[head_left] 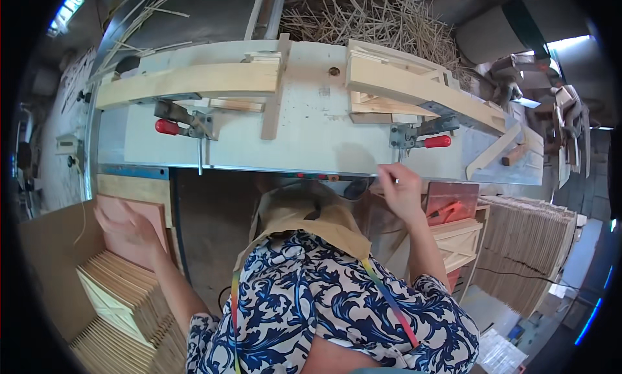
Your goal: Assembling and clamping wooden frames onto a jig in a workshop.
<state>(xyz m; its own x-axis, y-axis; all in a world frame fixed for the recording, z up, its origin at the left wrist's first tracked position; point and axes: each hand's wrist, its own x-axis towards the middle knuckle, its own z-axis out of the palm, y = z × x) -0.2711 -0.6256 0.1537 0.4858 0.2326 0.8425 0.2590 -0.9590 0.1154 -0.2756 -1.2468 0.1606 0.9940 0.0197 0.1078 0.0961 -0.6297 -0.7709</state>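
Observation:
My left hand (126, 226) is blurred at the left, fingers spread and nothing visible in it, above a pinkish flat board (144, 235). Beside that board are stacked thin wooden pieces (120, 280). At the front edge of the white worktable (304, 137) is my right hand (402, 189), its fingers curled inward; whatever they may hold is hidden. On the table, a left toggle clamp (188, 123) with a red handle stands by a pale wooden bar (194, 81). A right toggle clamp (418, 136), also red-handled, is by another long wooden bar (414, 92).
Thin wood offcuts (369, 21) lie heaped behind the table. To the right are a tall stack of thin wooden pieces (521, 244), a red board with an orange-handled tool (447, 211) and wood pieces (512, 150) at the table corner. A cardboard wall (52, 257) stands at left.

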